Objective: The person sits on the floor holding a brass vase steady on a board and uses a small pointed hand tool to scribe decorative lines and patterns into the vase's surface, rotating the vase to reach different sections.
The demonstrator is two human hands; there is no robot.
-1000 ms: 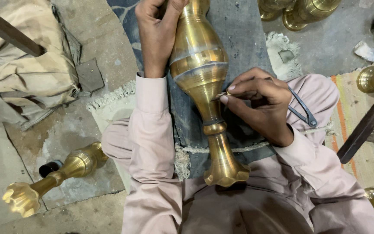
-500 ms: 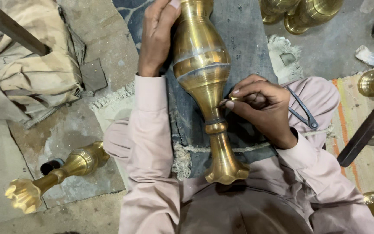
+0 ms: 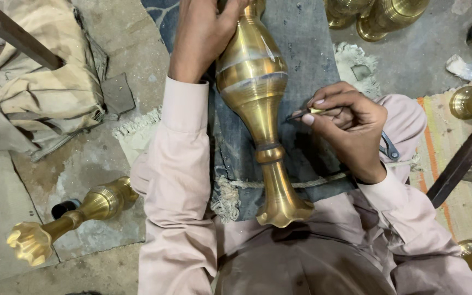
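At centre frame a brass vase (image 3: 258, 109) lies lengthwise over the person's lap, flared foot toward the bottom, neck running off the top edge. Left hand (image 3: 203, 35), upper centre, is wrapped round the vase's upper body, fingers closed on it. Right hand (image 3: 348, 128), right of centre, pinches a thin tool (image 3: 301, 113), tip just beside the vase's waist. Second brass vase (image 3: 66, 216) lies on the floor, lower left. Cloth bundle (image 3: 39, 93) upper left.

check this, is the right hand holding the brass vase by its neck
No, the right hand pinches a thin pointed tool beside the brass vase.
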